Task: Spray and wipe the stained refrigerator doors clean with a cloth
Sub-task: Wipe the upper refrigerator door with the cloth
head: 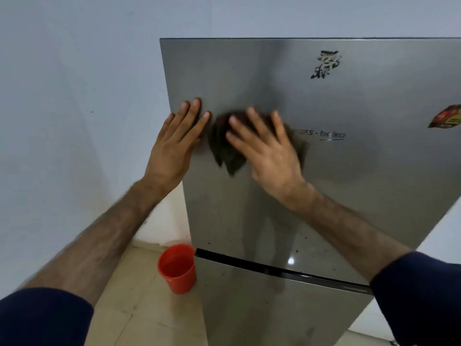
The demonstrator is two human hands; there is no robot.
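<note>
The silver upper refrigerator door (349,176) fills the right of the view. A dark cloth (224,151) lies flat against it near its left side. My right hand (267,151) presses the cloth to the door with straight, spread fingers. My left hand (174,143) rests flat on the door's left edge, just left of the cloth. A black scribbled stain (325,64) sits high on the door. Small dark specks (299,250) dot its lower part. The lower door (262,308) starts below a dark gap.
A red plastic cup (177,268) stands on the tiled floor (139,295) beside the refrigerator's left side. A red and yellow magnet (447,117) sticks at the door's right. A pale wall (74,96) is on the left.
</note>
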